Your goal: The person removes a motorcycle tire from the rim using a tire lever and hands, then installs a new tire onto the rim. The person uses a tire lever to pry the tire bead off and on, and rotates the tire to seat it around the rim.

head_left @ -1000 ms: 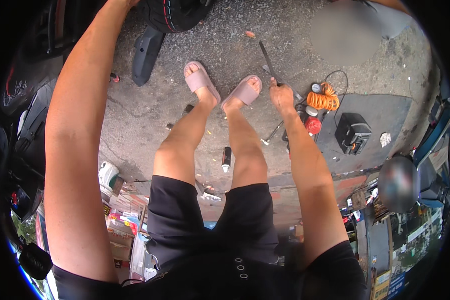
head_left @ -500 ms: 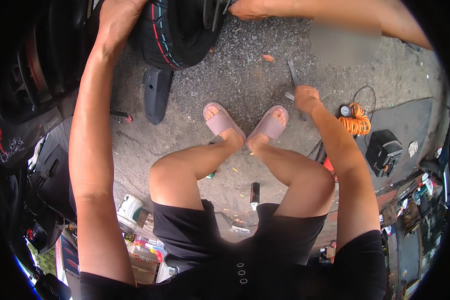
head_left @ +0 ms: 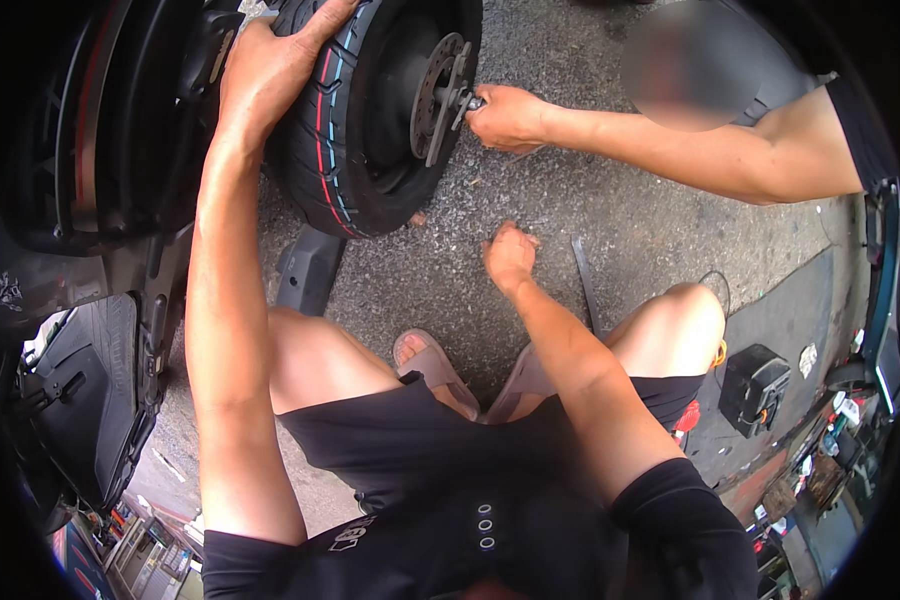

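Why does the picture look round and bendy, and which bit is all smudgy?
Head view: a fisheye lens bends things near the edge, and the corners are black; head view: a smudgy patch at upper right hides what's underneath; head view: the tyre is clear enough to show its red and blue stripes.

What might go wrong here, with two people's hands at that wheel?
The wheel might tip or roll, since the person's left hand is on it but the right hand is off. If it turns, the co-worker's hand at the axle end, near the brake disc, could be pinched. Someone might also step on the metal bar.
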Demonstrator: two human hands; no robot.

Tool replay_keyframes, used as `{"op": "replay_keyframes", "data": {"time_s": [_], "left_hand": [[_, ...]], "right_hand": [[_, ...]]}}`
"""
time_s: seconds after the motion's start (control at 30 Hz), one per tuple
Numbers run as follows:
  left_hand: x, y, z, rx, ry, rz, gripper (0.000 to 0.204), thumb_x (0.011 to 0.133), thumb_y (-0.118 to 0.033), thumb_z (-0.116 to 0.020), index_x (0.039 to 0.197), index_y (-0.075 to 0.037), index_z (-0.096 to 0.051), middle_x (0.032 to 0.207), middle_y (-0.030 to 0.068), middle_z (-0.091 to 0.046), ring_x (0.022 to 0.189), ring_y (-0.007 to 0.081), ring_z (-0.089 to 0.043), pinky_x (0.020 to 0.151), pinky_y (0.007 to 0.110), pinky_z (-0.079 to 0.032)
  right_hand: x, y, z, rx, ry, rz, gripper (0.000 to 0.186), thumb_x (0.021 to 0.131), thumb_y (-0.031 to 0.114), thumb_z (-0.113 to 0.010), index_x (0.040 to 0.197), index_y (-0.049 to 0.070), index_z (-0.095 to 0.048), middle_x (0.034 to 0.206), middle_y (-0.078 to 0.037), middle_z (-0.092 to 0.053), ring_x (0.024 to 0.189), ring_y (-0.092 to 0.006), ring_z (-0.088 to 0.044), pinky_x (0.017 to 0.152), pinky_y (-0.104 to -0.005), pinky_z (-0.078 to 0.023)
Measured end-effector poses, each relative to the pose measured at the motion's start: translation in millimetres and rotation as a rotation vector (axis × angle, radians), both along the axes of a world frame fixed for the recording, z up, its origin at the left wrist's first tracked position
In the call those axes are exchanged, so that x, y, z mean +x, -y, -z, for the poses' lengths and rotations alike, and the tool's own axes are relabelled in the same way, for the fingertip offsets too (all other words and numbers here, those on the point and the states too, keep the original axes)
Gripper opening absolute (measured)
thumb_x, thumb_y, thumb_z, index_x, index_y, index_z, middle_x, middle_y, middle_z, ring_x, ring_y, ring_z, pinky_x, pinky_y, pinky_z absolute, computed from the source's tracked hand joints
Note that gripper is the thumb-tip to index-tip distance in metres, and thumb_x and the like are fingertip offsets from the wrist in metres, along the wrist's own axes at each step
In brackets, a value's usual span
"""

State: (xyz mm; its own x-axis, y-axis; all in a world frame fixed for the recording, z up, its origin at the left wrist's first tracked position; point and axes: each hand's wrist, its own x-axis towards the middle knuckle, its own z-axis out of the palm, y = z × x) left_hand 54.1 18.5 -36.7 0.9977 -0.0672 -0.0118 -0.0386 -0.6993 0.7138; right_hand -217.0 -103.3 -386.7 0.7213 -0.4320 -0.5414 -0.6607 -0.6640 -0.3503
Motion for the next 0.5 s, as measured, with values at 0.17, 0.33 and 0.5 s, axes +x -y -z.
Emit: {"op": "replay_keyframes", "data": {"time_s": [0.17,0.33,0.5], "left_hand": [[-1.3,-18.9,34.9,0.165,0.091,0.158,0.11,0.077,-0.08,-0.072,0.131,0.016,-0.06,0.117,0.0332,-0.069,0.105,0.0361,-0.073,0.1,0.041,-0.054],[-14.6,-17.3,23.9,0.184,0.066,0.122,0.115,0.074,-0.083,-0.071,0.134,0.015,-0.058,0.124,0.0332,-0.068,0.118,0.0399,-0.069,0.106,0.043,-0.05],[0.8,-23.8,21.4,0.145,0.051,0.129,0.11,0.077,-0.082,-0.07,0.134,0.012,-0.06,0.124,0.0311,-0.068,0.117,0.0371,-0.069,0.106,0.042,-0.049]], "right_hand": [[-4.5,3.6,10.5,0.02,0.057,0.197,0.045,0.083,0.028,-0.08,0.118,0.005,-0.062,0.109,-0.018,-0.075,0.108,-0.0378,-0.071,0.101,-0.0459,-0.051],[3.4,6.8,8.3,0.014,0.141,0.156,0.022,0.078,0.013,-0.065,0.097,0.002,-0.069,0.105,-0.021,-0.075,0.105,-0.0401,-0.071,0.094,-0.048,-0.055],[16.8,1.5,-45.0,0.122,0.076,0.058,0.025,0.076,0.014,-0.065,0.096,0.0,-0.072,0.098,-0.023,-0.075,0.096,-0.0393,-0.073,0.085,-0.0464,-0.058]]}}
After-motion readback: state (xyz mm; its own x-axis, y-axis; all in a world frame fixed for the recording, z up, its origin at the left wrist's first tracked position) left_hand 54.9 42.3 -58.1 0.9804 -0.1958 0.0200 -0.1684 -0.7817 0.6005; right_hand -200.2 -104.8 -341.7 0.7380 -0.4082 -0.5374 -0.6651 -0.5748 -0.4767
